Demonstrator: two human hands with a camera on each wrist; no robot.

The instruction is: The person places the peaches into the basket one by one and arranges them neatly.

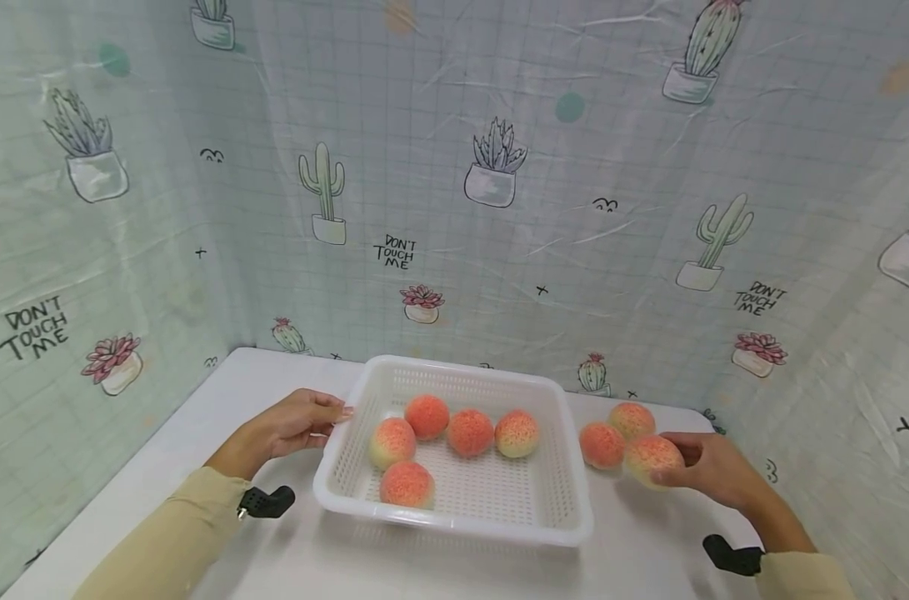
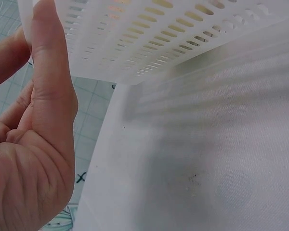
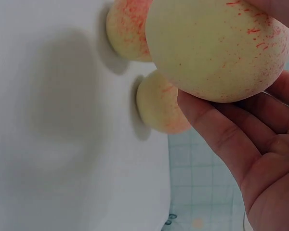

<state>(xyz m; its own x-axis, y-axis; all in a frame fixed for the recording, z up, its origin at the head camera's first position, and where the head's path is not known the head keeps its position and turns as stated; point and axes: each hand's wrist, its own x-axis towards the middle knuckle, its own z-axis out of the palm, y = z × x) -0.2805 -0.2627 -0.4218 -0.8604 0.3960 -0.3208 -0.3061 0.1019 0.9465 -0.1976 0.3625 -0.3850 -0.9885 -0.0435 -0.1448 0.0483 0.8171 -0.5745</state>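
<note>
Left hand (image 1: pixel 292 423): pinches white perforated plastic basket (image 1: pixel 454 523)
Right hand (image 1: pixel 705 468): grips round red-speckled yellow peach (image 1: pixel 651 457), top cropped in wrist view

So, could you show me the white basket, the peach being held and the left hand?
White basket (image 1: pixel 491 490), head view: bare part of its floor.
Held peach (image 3: pixel 213 53), right wrist view: middle of its pale side.
Left hand (image 1: pixel 295 422), head view: middle of the hand.

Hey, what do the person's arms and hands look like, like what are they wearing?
The left hand and right hand wear no gloves. The left sleeve and right sleeve are plain pale beige. Black, curved devices sit at the left wrist and right wrist.
</note>
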